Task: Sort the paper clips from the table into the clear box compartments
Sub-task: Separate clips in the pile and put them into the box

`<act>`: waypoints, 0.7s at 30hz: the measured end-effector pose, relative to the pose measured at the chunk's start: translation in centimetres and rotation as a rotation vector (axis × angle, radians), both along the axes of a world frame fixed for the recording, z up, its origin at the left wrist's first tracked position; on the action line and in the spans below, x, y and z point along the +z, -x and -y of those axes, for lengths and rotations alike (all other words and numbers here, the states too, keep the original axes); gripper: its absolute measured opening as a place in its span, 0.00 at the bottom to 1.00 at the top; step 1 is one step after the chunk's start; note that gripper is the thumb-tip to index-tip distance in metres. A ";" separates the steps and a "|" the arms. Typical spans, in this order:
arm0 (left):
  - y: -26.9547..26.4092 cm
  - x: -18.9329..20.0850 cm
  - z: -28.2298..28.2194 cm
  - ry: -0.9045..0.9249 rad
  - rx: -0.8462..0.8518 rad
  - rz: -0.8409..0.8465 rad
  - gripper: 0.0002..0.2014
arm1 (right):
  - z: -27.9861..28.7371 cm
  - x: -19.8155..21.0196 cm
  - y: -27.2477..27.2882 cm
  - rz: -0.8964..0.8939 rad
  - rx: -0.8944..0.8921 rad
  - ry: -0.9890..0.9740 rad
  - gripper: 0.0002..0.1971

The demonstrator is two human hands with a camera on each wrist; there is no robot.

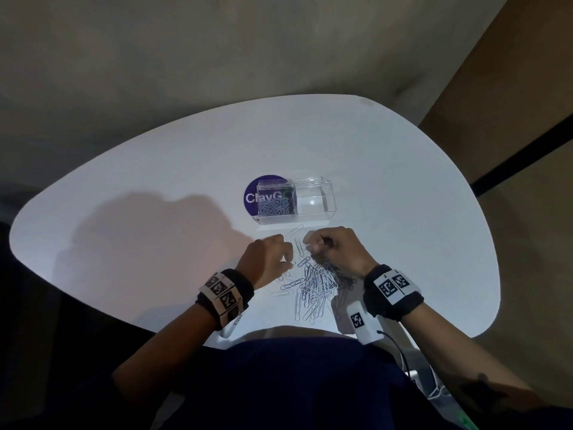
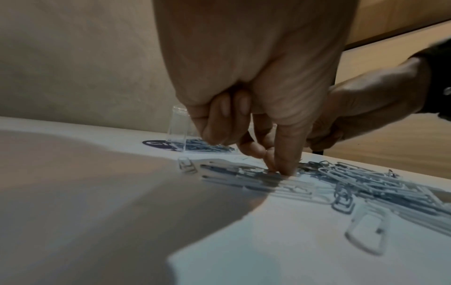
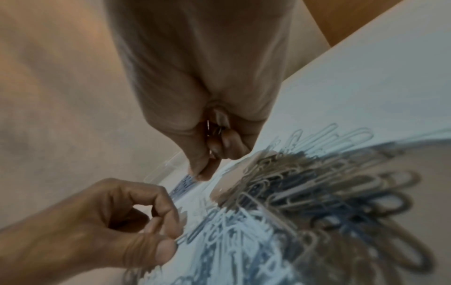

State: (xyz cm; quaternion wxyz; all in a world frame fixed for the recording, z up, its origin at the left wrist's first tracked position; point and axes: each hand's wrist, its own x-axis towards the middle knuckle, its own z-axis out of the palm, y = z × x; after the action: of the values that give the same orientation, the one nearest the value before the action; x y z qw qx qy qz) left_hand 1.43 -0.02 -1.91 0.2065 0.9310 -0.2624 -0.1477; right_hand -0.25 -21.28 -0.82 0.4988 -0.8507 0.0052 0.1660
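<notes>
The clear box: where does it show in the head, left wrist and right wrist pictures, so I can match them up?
Head: the clear box sits mid-table, beyond both hands, clips filling its left compartment.
Left wrist: only its left end shows, behind the left hand, upper middle.
Right wrist: a blurred clear edge left of centre, beside the right hand.
Shared landmark: the pile of paper clips on the white table.

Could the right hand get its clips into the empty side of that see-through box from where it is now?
Probably yes. The right hand, curled around some paper clips, sits just in front of the clear plastic two-compartment box. Its right compartment looks empty and open-topped, with nothing between. The left hand stays off to the side.
</notes>
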 end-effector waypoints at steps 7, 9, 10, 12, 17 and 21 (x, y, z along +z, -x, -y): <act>-0.3 -0.5 -0.9 0.099 0.064 -0.114 0.05 | 0.2 0.6 -0.1 -0.094 -0.217 -0.129 0.13; -0.6 -0.5 -1.3 0.204 0.078 -0.185 0.05 | 0.2 0.7 0.1 -0.152 -0.237 -0.209 0.15; -0.8 -0.3 -1.4 0.248 0.089 -0.224 0.05 | 0.2 1.0 0.2 -0.191 -0.229 -0.272 0.16; -1.2 0.1 -1.4 0.278 0.125 -0.314 0.05 | 0.2 1.0 0.4 -0.281 -0.206 -0.395 0.19; -1.7 0.6 -1.7 0.279 0.155 -0.419 0.03 | 0.2 -0.4 0.4 -0.253 -0.117 -0.297 0.06; -1.8 0.4 -2.0 0.225 0.139 -0.361 0.06 | -0.4 -1.0 0.6 0.029 0.110 0.113 0.06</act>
State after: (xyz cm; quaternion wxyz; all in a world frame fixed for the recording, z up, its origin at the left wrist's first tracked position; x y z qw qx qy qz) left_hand 3.26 1.96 -1.56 0.3623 0.8764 -0.1712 -0.2670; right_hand -0.81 -20.85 -1.84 0.4400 -0.8788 -0.0394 0.1804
